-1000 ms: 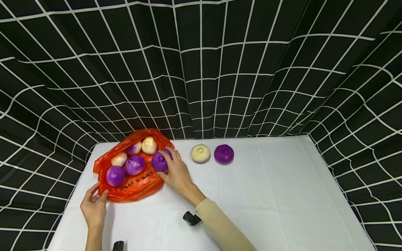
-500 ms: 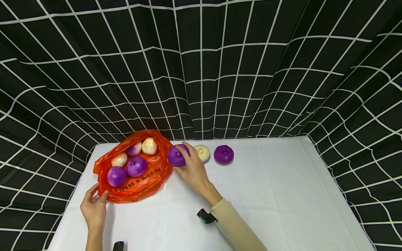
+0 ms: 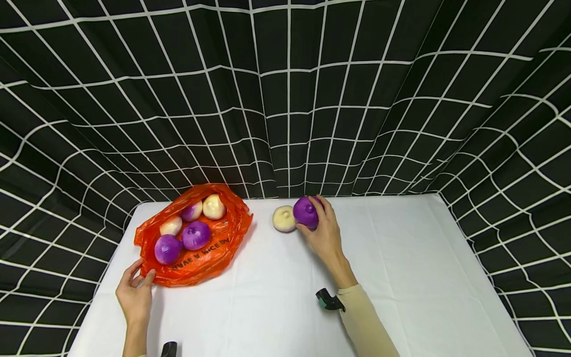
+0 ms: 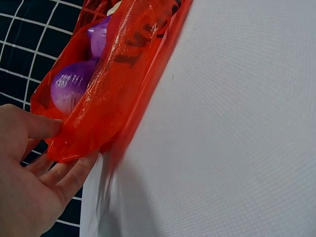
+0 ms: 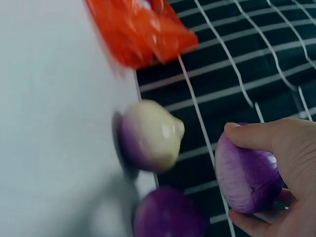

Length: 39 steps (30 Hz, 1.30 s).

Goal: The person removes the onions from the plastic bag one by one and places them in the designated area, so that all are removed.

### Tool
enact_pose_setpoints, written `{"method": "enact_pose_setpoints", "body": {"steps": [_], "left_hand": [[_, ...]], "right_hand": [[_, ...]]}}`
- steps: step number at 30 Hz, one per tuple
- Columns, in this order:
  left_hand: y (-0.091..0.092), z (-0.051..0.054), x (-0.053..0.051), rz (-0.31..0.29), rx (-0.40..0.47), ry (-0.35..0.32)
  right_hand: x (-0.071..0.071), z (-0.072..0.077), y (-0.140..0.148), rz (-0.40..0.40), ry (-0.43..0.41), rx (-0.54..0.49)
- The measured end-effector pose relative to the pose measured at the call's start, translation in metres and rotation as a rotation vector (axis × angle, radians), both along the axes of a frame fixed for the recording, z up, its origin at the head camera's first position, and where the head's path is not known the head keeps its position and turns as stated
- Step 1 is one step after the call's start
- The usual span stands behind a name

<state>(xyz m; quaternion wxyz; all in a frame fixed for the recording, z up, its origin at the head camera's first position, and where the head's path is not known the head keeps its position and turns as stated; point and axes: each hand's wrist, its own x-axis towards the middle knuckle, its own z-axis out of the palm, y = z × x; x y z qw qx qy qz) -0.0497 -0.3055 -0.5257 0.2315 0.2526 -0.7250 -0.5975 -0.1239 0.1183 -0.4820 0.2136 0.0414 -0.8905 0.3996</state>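
An orange-red plastic bag (image 3: 202,265) with several purple and cream onions inside lies at the table's left. My left hand (image 3: 135,300) pinches the bag's near left edge; in the left wrist view thumb and fingers (image 4: 74,173) hold the plastic (image 4: 98,118). My right hand (image 3: 324,238) grips a purple onion (image 3: 305,212) above the table, beside a cream onion (image 3: 283,219). The right wrist view shows the held onion (image 5: 247,173) raised, with the cream-and-purple onion (image 5: 150,136) and a darker purple one (image 5: 168,215) resting on the table; the head view hides the darker one.
A white cloth (image 3: 419,277) covers the table. Black curtains with a white grid (image 3: 312,99) stand along its back and sides. Black devices are strapped at the right wrist (image 3: 329,300) and seen near the left forearm (image 3: 169,349).
My right hand has lifted the purple onion out of the bag and carried it rightward past the cream onion. My left hand has stayed at the bag's edge.
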Motion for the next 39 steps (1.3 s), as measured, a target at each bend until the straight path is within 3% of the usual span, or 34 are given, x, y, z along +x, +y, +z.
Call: {"method": "enact_pose_setpoints", "body": {"steps": [11, 20, 28, 39], "left_hand": [[-0.002, -0.002, 0.001, 0.001, -0.029, -0.024], [-0.006, -0.005, 0.002, 0.001, -0.039, -0.03], [-0.007, -0.005, 0.004, 0.002, -0.018, -0.004], [-0.001, 0.0, 0.004, -0.021, -0.071, -0.077]], "right_hand": [[0.0, -0.01, 0.057, -0.134, -0.019, -0.094], [0.003, -0.035, 0.091, -0.221, -0.078, -0.044], [0.0, -0.052, 0.104, -0.223, -0.151, -0.007], [-0.003, -0.063, 0.117, -0.23, -0.228, -0.007]]}}
